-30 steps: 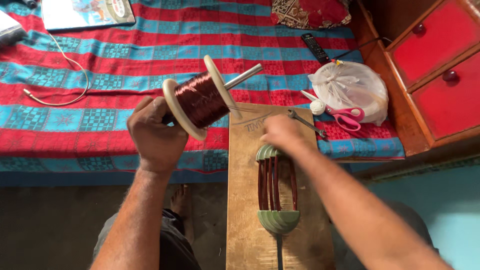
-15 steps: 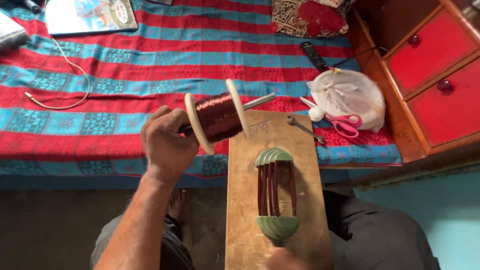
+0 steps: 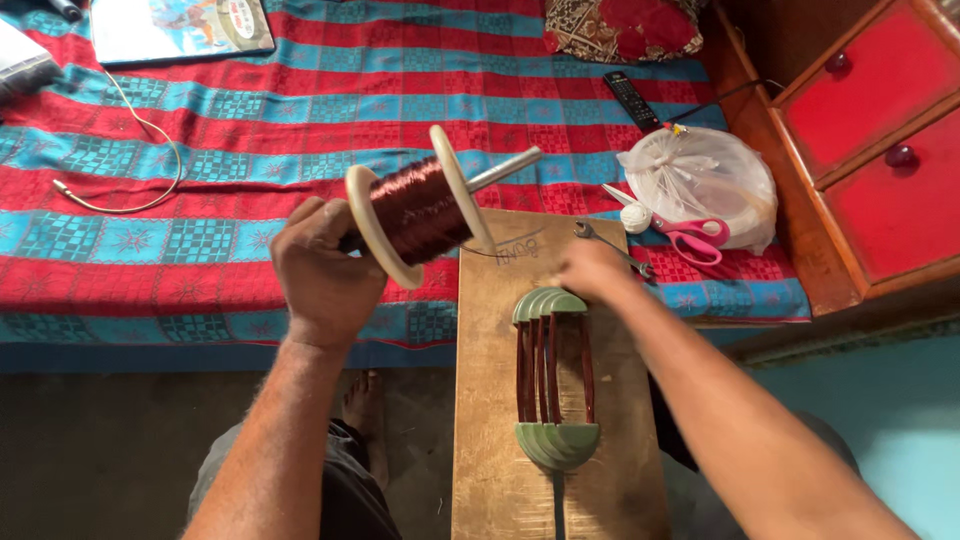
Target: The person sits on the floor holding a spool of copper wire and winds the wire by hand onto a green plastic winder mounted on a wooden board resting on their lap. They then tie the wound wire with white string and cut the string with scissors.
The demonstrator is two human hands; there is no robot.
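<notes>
- I see the left hand (image 3: 322,275) clamped on the spool (image 3: 418,215), held above the bed edge (image 3: 230,345).
- Right hand (image 3: 592,270) blurred at the former (image 3: 555,375) top; grip unclear.
- Board (image 3: 500,470) overhangs the lap, bare margins each side.
- Bag (image 3: 705,185) tied, contents unclear; scissors (image 3: 690,235) beside it.

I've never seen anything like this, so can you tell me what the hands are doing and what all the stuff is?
The picture comes from a camera on a person's head, looking down at their own two hands. The left hand holds up a spool of reddish-brown wire on a metal rod. The right hand, blurred, is at the top of a green frame wound with the same wire, which sits on a wooden board. Behind is a bed with a red and blue striped cloth. On it lie pink-handled scissors, a plastic bag, a spanner and a remote control.
</notes>
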